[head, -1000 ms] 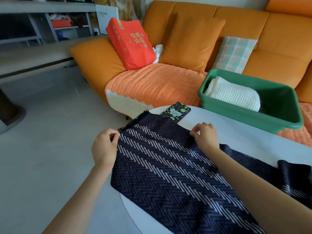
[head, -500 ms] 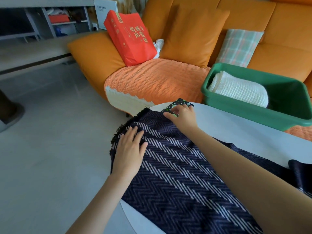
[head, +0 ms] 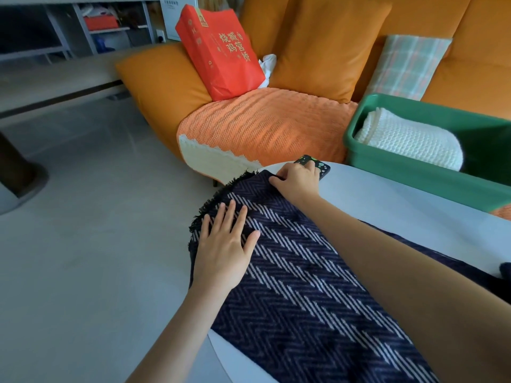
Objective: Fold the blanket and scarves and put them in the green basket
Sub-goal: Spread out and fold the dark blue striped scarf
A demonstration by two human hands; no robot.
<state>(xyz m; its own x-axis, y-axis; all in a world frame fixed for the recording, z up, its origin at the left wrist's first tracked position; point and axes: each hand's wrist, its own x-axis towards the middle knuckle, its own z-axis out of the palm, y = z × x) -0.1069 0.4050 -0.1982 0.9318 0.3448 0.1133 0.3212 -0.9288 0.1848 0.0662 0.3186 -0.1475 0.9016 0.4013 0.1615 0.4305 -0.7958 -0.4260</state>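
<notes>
At the far left, grey shelving [head: 83, 37] stands against the wall above a pale floor [head: 83, 217]. An orange sofa [head: 166, 84] comes next, with a red bag [head: 221, 51] printed in gold characters leaning on its back. An orange knitted throw [head: 262, 125] with a white scalloped edge is spread over the seat.

Nearer, the left hand [head: 224, 252] lies palm down on the scarf [head: 304, 286], its grip open, with fingers straight and slightly spread just inside the fringed end. The scarf is dark navy with a white herringbone pattern. It lies flat across the round white surface [head: 387, 205], its fringed end hanging a little past the left rim.

The right hand [head: 297, 179] is at the scarf's far corner, knuckles up and fingers bent. Its fingertips reach a dark phone [head: 323, 170] with green spots that lies just beside that corner. Whether this grip actually pinches the cloth I cannot tell (the thumb sits right on the scarf's edge).

Behind, a plain orange cushion [head: 326, 42] and a plaid cushion [head: 406, 67] lean on the sofa back. At the right, beyond the surface's far edge, is the green basket [head: 414, 172]. A white knitted blanket [head: 409, 139] lies folded inside it against the left wall.
</notes>
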